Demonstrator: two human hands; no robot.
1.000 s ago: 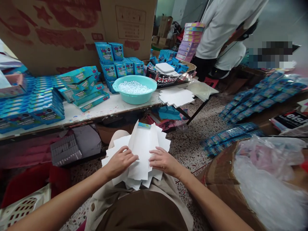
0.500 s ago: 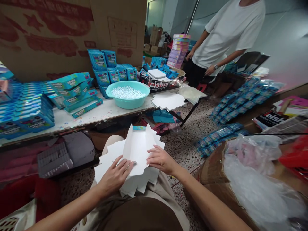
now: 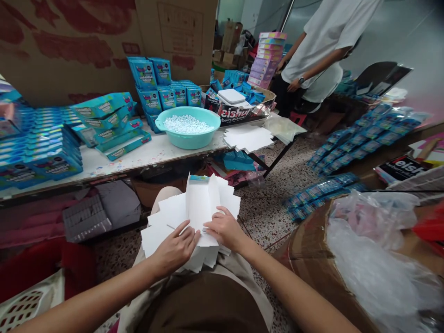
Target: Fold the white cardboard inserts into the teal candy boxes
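On my lap lies a partly folded white cardboard box blank (image 3: 198,201), its long side walls raised and a strip of blue print showing at the far end. Several flat white blanks (image 3: 161,217) are spread beneath it. My left hand (image 3: 178,247) is closed on the near left corner of the folded blank, fingertips at a small flap. At the near right corner my right hand (image 3: 227,230) pinches the other flap, its upper fingers bent over the side wall. Both hands are close together; the thumbs are mostly hidden.
A turquoise basin (image 3: 189,138) of small pale pellets stands on the table (image 3: 138,162) ahead, with blue printed boxes (image 3: 52,157) to its left. More white blanks (image 3: 248,138) lie right of it. A carton with plastic bags (image 3: 367,259) is at my right. A person (image 3: 315,60) stands beyond.
My right hand has moved inward and nearer my left, onto the near right flap. The blank's side walls stand more upright. The view has shifted slightly, and the person's arm has moved.
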